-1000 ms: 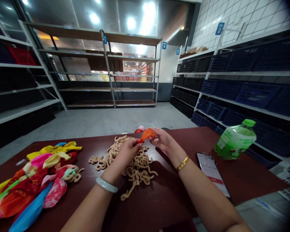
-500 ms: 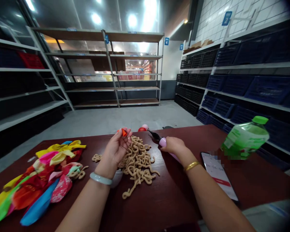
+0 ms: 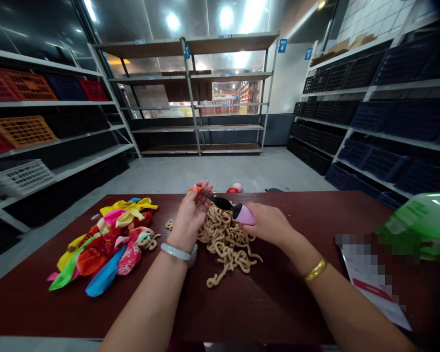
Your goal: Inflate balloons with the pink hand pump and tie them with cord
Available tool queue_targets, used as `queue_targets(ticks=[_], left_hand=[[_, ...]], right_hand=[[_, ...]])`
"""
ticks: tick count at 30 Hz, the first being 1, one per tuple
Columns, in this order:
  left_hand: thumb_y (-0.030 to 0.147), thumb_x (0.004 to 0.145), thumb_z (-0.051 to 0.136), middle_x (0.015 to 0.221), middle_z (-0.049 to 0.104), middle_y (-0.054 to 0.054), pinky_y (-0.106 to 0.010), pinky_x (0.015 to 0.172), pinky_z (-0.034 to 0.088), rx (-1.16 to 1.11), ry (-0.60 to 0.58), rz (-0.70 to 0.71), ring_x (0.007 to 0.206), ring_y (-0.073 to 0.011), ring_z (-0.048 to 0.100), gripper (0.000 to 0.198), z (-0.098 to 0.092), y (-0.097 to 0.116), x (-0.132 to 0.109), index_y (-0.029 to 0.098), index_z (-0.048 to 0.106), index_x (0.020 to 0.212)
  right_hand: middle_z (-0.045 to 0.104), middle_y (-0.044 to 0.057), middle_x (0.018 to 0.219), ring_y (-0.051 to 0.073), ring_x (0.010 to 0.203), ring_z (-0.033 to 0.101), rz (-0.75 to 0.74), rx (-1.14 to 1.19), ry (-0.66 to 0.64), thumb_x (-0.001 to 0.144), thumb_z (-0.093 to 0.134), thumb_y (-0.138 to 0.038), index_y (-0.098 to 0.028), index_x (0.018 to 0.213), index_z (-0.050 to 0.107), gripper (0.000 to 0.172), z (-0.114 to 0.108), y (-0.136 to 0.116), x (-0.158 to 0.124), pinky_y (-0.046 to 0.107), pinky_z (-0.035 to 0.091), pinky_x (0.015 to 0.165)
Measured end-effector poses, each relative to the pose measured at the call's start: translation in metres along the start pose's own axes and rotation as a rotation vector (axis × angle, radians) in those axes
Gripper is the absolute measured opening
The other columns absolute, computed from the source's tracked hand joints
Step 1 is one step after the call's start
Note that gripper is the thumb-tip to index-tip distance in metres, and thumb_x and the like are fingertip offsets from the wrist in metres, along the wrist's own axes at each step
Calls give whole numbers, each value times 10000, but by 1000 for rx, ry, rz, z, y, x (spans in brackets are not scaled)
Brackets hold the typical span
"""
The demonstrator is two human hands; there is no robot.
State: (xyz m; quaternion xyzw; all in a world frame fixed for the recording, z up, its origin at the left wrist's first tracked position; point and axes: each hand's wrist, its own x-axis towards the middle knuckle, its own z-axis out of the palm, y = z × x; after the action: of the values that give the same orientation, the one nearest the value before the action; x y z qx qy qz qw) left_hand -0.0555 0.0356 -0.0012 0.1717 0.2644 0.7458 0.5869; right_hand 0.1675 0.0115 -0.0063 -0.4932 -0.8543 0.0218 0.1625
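My left hand (image 3: 192, 211) is raised over the dark red table (image 3: 264, 308), its fingertips pinched on the neck of a small orange balloon (image 3: 197, 188). My right hand (image 3: 267, 224) grips a pink hand pump (image 3: 242, 214) whose black nozzle points left and meets the balloon's neck. Under both hands lies a heap of beige curly cords (image 3: 225, 239).
A pile of flat coloured balloons (image 3: 106, 242) lies at the table's left. A green bottle (image 3: 421, 222) and a phone (image 3: 374, 283) sit at the right. Small red and pink balls (image 3: 234, 188) rest at the far edge. Shelving with crates lines both sides of the aisle.
My right hand let go of the orange balloon, picked up the pink pump from the table and brought its nozzle to the balloon held by my left hand. The camera swung right.
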Motion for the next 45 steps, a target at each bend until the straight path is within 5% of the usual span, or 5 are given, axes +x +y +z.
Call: queue_targets(ticks=[16,25,31,38,45], left_hand=[[248,816,699,1002,716,-93,-294,807,546,225,-148,83,911,-179,689,184,7,-22,-12,145,635,954],[190,755,741,1038,716,-104,-304,774,553,293,-138,64,962,-203,673,164,11,-23,-16,147,637,875],[214,768,730,1122,696,-116,-289,741,542,245,-162,-38,947,-200,673,176,19,-24,-30,151,643,907],[257,829,673,1108,695,-133,-349,851,521,167,-238,-3,1038,-231,655,150,23,-21,-35,151,621,920],[335,849,648,991,706,-126,-433,846,526,122,-257,-10,938,-257,687,184,30,-30,-41,180,548,855]], right_hand=[[698,42,931,233,838,636,38,118,-3,779,614,-492,-250,1089,575,395,6,2,2,304,364,636],[652,112,1125,262,923,630,66,-46,104,828,569,-467,-194,1223,510,484,2,-5,-1,338,414,710],[683,65,1030,248,908,635,59,104,5,806,608,-465,-229,1120,561,396,-1,-6,0,300,393,689],[700,42,1005,242,898,638,81,253,-42,790,624,-478,-247,1109,580,396,-1,-5,0,273,368,670],[705,71,1027,267,908,645,86,267,-55,791,622,-518,-238,1240,534,536,1,-10,0,292,392,681]])
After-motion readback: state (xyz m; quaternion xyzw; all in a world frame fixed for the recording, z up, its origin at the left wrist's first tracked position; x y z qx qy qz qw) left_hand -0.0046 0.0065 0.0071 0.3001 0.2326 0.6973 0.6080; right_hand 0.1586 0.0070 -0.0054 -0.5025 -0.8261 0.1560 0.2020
